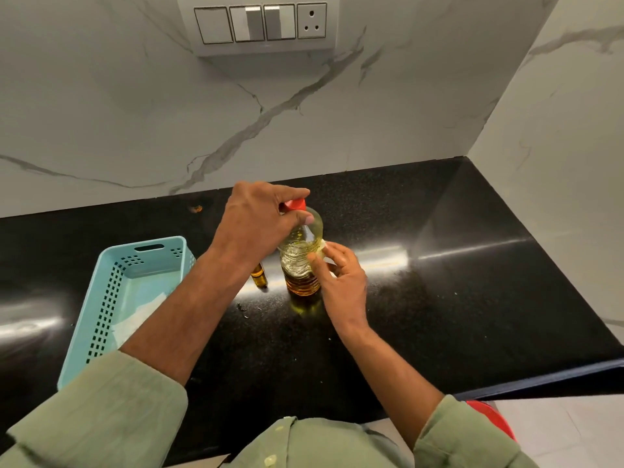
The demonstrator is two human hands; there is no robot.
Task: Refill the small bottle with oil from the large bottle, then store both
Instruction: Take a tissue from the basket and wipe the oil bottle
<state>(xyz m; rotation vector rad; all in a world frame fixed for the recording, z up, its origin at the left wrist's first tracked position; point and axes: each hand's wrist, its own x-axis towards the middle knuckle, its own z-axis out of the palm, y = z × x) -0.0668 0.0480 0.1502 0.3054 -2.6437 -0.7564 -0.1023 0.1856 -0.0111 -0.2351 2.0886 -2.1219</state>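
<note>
The large clear plastic bottle [301, 261] stands upright on the black counter [439, 282], with amber oil in its lower part and a red cap [294, 205] on top. My left hand [260, 219] reaches over it and pinches the red cap between thumb and fingers. My right hand [339, 278] holds the bottle's body from the right side, fingers curled against it. The small amber bottle [259, 276] stands just left of the large one, mostly hidden behind my left forearm.
A light blue perforated basket [111, 298] with a white sheet inside sits on the counter's left. Marble walls close the back and right sides. A switch panel [260, 23] is on the back wall. A red object [489, 417] shows below the counter edge at right.
</note>
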